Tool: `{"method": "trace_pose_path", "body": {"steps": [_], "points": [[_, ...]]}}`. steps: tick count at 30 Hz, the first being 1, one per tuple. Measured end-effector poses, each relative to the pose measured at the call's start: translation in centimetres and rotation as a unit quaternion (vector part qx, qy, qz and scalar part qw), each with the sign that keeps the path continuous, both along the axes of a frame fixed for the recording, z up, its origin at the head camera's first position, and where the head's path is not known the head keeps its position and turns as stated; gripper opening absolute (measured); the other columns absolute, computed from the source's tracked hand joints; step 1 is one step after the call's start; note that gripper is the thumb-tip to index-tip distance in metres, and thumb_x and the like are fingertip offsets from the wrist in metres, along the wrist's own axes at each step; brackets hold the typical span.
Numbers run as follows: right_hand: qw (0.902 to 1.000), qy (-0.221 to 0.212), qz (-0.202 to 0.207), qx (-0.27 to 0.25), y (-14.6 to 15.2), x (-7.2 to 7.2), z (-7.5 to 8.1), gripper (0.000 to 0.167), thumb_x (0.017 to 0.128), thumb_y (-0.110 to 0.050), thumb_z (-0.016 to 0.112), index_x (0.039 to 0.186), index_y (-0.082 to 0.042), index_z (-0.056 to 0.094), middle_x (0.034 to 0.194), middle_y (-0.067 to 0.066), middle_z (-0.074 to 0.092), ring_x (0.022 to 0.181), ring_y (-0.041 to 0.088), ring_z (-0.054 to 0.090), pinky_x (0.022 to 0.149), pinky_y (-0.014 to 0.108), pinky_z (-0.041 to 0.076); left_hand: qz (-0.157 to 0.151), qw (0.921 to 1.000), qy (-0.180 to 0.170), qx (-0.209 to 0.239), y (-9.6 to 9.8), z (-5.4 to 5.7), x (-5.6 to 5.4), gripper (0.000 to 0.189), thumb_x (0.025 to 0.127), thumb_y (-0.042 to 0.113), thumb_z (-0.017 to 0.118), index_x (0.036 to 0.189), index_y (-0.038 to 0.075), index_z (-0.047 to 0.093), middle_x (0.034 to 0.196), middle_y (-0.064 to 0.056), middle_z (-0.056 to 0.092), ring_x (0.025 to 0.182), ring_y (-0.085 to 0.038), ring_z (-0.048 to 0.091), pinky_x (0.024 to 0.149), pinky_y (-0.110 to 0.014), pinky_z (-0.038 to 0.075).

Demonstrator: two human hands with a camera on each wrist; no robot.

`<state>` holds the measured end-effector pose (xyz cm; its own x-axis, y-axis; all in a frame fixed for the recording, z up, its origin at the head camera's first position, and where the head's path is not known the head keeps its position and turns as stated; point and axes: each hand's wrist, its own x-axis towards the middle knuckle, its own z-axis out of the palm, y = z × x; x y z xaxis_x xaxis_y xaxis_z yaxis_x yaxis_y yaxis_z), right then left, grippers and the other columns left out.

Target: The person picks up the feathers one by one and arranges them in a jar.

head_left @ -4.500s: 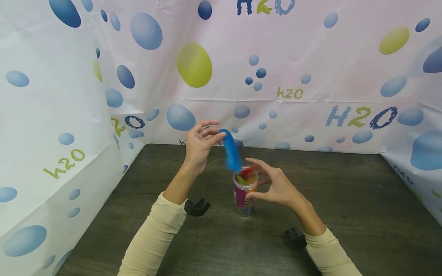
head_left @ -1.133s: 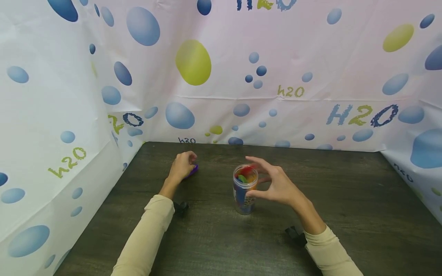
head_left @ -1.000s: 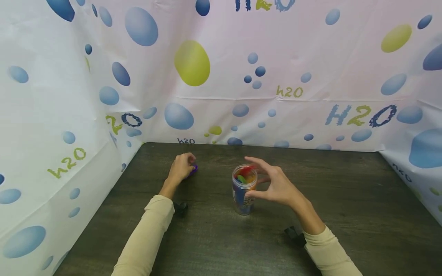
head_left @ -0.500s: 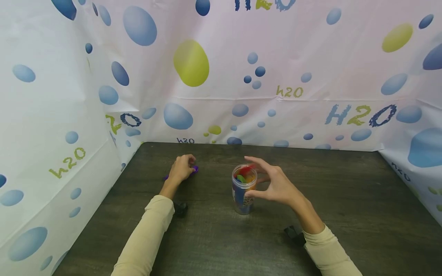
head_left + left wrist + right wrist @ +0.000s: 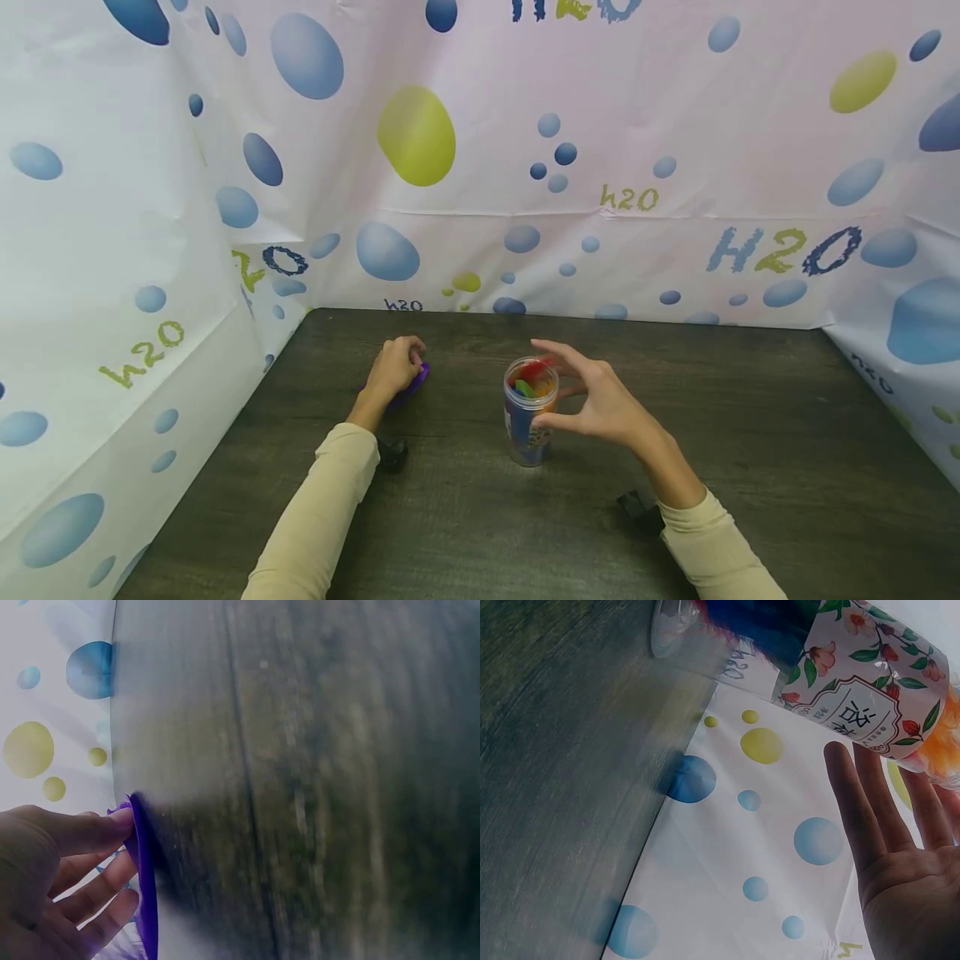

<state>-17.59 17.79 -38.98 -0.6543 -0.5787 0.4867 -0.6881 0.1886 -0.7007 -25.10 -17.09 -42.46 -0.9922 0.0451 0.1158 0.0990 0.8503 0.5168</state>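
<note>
At the table's left side, my left hand (image 5: 393, 365) pinches a thin, limp purple piece (image 5: 148, 892) between thumb and fingers, close over the wood. The piece hangs down in a narrow fold in the left wrist view; part of it is hidden under the hand in the head view. A clear lidless jar (image 5: 528, 433) stands upright at the centre. Red (image 5: 534, 369), green and orange pieces show at its mouth, and blue fills its side. My right hand (image 5: 603, 404) curves beside the jar with fingers spread and fairly straight, fingertips right at its flowered label (image 5: 877, 675).
The dark wooden table (image 5: 465, 533) carries the jar. A white sheet (image 5: 480, 192) with blue and green spots and H2O lettering hangs behind it and along the sides. Black wrist mounts (image 5: 641, 510) sit under both forearms.
Earlier my left hand held a limp blue piece over the jar; it has since moved left and down to the purple piece, which shifts slightly in its fingers. The right hand stays put.
</note>
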Motion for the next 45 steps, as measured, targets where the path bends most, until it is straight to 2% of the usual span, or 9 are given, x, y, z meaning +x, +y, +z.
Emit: {"method": "trace_pose_path", "body": {"steps": [8,17,24,28,33,40,42,45], "points": [[1.0,0.005,0.0,-0.003,0.0,0.1,0.0,0.091,0.077,-0.005,0.092,0.154,-0.005,0.043,0.129,0.017,0.069,0.113,0.037,0.07,0.079,0.036,0.064,-0.008,0.9998,-0.006,0.018,-0.4,0.0,0.2,0.027,0.09,-0.011,0.068,0.116,-0.008,0.07,0.078,-0.009,0.07,0.071,-0.022,0.067,0.073,-0.039,0.058],[1.0,-0.007,-0.002,0.002,0.0,0.1,0.1,0.093,0.077,-0.005,0.092,0.155,-0.005,0.042,0.13,0.016,0.068,0.115,0.034,0.069,0.081,0.032,0.063,-0.016,0.997,0.015,0.074,-0.7,1.0,0.9,0.027,0.088,-0.013,0.071,0.115,-0.012,0.069,0.078,-0.012,0.07,0.07,-0.024,0.068,0.065,-0.034,0.058],[1.0,-0.006,-0.001,-0.001,0.1,0.1,0.1,0.092,0.077,-0.004,0.092,0.154,-0.004,0.042,0.131,0.017,0.068,0.115,0.035,0.069,0.081,0.032,0.063,-0.008,0.9936,0.032,0.108,-0.5,1.7,1.2,0.031,0.087,-0.01,0.076,0.117,-0.011,0.069,0.084,-0.016,0.073,0.075,-0.029,0.071,0.074,-0.04,0.061],[1.0,-0.004,0.001,-0.003,0.1,0.1,0.1,0.092,0.076,-0.004,0.092,0.154,-0.004,0.043,0.13,0.017,0.068,0.115,0.035,0.069,0.08,0.032,0.063,0.004,0.9912,0.039,0.126,-0.4,1.9,1.3,0.032,0.086,-0.01,0.076,0.117,-0.011,0.069,0.087,-0.018,0.074,0.078,-0.031,0.073,0.073,-0.039,0.062],[1.0,0.001,0.005,-0.004,0.0,0.1,0.2,0.092,0.076,-0.004,0.092,0.154,-0.003,0.043,0.13,0.018,0.068,0.114,0.036,0.069,0.08,0.034,0.064,0.009,0.9864,0.061,0.152,-0.2,2.4,1.4,0.036,0.085,-0.012,0.077,0.119,-0.011,0.068,0.088,-0.021,0.075,0.077,-0.033,0.075,0.07,-0.038,0.063],[1.0,-0.01,0.001,0.0,0.0,0.1,0.3,0.092,0.077,-0.006,0.092,0.154,-0.005,0.042,0.131,0.016,0.068,0.116,0.034,0.069,0.081,0.032,0.063,0.006,0.9792,0.083,0.185,0.2,3.7,1.7,0.037,0.085,-0.008,0.08,0.12,-0.009,0.068,0.09,-0.023,0.076,0.08,-0.036,0.076,0.071,-0.04,0.064],[1.0,-0.01,0.0,0.0,0.0,0.1,0.2,0.092,0.077,-0.006,0.092,0.154,-0.005,0.043,0.131,0.016,0.068,0.116,0.034,0.069,0.081,0.032,0.063,0.006,0.9752,0.081,0.206,0.3,4.0,1.8,0.037,0.085,-0.008,0.08,0.119,-0.009,0.068,0.09,-0.023,0.076,0.08,-0.036,0.077,0.071,-0.042,0.065],[1.0,-0.008,-0.001,-0.001,-0.1,0.1,0.3,0.092,0.077,-0.006,0.092,0.154,-0.005,0.043,0.13,0.016,0.069,0.115,0.035,0.069,0.08,0.034,0.064,0.004,0.965,0.068,0.253,0.4,4.4,2.1,0.038,0.085,-0.01,0.08,0.121,-0.01,0.067,0.09,-0.024,0.076,0.078,-0.034,0.077,0.074,-0.048,0.064]]}}
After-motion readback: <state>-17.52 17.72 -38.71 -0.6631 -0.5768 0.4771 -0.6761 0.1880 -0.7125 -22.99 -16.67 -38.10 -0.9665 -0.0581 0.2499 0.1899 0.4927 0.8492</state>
